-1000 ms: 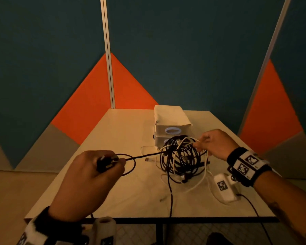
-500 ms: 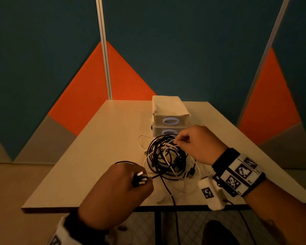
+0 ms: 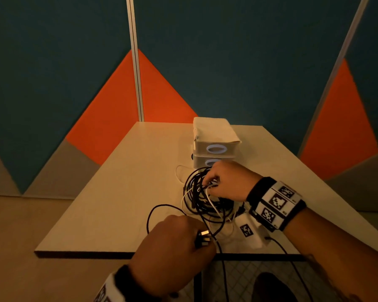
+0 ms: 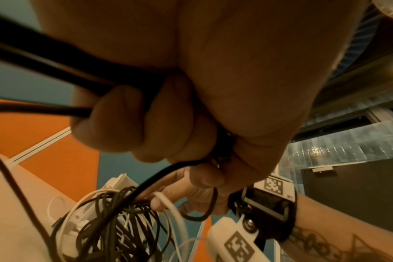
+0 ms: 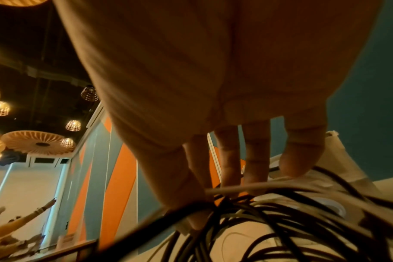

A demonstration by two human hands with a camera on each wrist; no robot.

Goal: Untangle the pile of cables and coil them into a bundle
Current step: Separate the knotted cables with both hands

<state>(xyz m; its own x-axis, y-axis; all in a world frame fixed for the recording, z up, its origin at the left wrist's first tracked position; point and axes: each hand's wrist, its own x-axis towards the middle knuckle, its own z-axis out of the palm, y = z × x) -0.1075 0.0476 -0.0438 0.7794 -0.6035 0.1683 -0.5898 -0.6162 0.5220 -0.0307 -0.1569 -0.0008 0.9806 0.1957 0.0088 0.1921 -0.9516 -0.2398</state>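
A tangled pile of black and white cables [image 3: 207,201] lies on the beige table [image 3: 122,192], just in front of two stacked white boxes [image 3: 214,144]. My left hand [image 3: 179,247] is near the table's front edge, fingers curled round a black cable and its plug [image 3: 202,237]; the left wrist view shows the black cable [image 4: 63,74] running through the fist. My right hand [image 3: 225,182] is on top of the pile, fingertips pinching strands; in the right wrist view the thumb and fingers [image 5: 229,166] reach down into the cables [image 5: 269,218].
A black cable loop [image 3: 155,214] lies on the table left of the pile. A white tagged device [image 3: 249,232] sits under my right wrist near the front edge. Teal and orange wall panels enclose the table behind and at the sides.
My left hand has pulled the black plug from the left toward the front edge, beside the pile. My right hand shifted left onto the top of the tangle.
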